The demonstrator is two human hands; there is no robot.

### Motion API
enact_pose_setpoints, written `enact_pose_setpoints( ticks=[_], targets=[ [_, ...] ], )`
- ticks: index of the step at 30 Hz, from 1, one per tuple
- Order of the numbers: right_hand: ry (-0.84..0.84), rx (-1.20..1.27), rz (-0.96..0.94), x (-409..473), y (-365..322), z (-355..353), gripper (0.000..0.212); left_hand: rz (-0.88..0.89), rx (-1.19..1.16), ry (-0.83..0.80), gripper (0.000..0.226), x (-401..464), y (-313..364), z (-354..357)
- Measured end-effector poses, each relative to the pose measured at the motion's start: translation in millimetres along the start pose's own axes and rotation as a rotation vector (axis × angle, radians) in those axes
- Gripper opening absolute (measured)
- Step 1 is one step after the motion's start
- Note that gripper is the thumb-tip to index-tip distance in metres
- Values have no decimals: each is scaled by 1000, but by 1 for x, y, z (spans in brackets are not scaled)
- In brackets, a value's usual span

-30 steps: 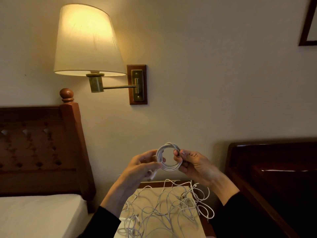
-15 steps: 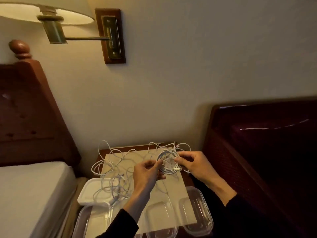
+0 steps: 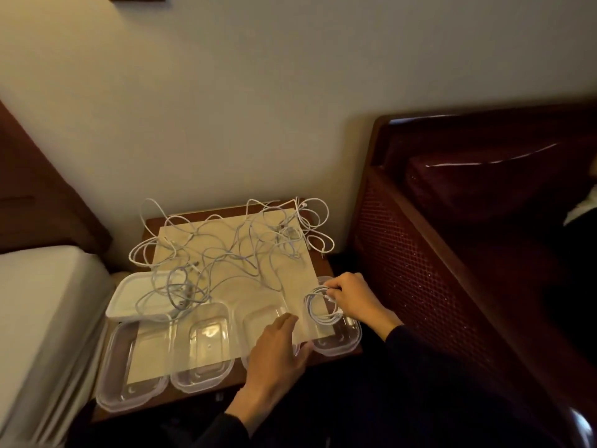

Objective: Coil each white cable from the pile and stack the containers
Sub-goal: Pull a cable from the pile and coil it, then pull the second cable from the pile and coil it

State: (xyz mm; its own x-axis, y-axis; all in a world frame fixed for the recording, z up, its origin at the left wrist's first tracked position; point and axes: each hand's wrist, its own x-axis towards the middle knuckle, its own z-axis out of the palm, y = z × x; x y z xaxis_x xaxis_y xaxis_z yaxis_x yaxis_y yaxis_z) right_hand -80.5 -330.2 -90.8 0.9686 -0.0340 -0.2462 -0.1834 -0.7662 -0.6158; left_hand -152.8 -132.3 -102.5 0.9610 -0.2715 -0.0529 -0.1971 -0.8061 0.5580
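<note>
A tangled pile of white cables (image 3: 232,250) sprawls over a beige mat (image 3: 300,273) on a small wooden nightstand. My right hand (image 3: 353,297) pinches a coiled white cable (image 3: 319,307) and holds it over the clear container at the front right (image 3: 342,342). My left hand (image 3: 277,350) hovers with relaxed fingers over another clear container (image 3: 258,321) and holds nothing. Two more clear containers (image 3: 206,347) (image 3: 129,383) stand along the front edge. A white container (image 3: 129,299) at the left has cable loops lying across it.
A bed with a white sheet (image 3: 42,318) lies close on the left, under a dark wooden headboard (image 3: 38,195). A dark red chair with a mesh side (image 3: 420,270) stands hard against the nightstand's right. The wall is right behind.
My head has tipped down, bringing the containers into view. My right hand has carried the coil from mid-air down to the front right container. My left hand has let go of it.
</note>
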Motion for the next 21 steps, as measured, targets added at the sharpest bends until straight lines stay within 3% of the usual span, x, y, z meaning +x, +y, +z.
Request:
enact_pose_setpoints(
  ticks=[3,12,21],
  targets=[
    [-25,-129,29,9,1,12,24,-12,-15,-41,72,-7,-6,1],
    [131,-393,-58,9,-18,18,22,-44,-34,-123,62,-3,-21,0],
    [256,-382,-160,5,-4,34,27,-25,-110,-138,63,-4,-29,0]
  ],
)
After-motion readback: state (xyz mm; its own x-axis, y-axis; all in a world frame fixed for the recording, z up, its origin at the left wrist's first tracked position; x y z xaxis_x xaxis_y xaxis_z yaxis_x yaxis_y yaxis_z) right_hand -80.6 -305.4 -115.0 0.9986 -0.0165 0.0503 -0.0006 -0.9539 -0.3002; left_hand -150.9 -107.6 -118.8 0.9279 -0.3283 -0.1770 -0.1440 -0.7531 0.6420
